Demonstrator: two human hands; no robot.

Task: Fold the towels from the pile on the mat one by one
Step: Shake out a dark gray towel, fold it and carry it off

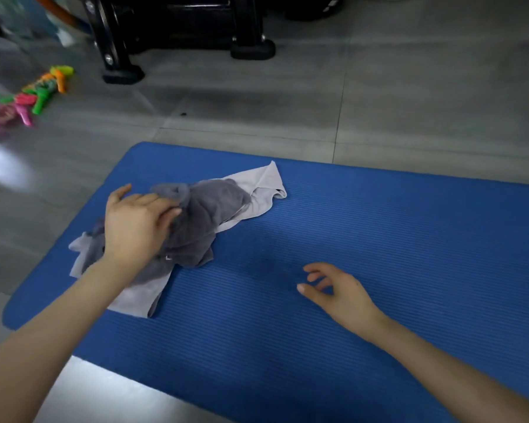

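Two towels, heaped on the left part of a blue mat (379, 239), which lies on a grey tiled floor (409, 102). Dark grey towel (208, 215): crumpled, on top. Light grey towel (266, 187): beneath, corners showing at both ends. Left hand (138, 221): fingers curled into the dark grey towel, gripping a fold, thumb held out. Right hand (339, 291): fingers apart and relaxed, holding nothing, over bare mat, well apart from the towels. Beyond the mat: bright plastic toys (40, 93), black frame legs (119, 56)
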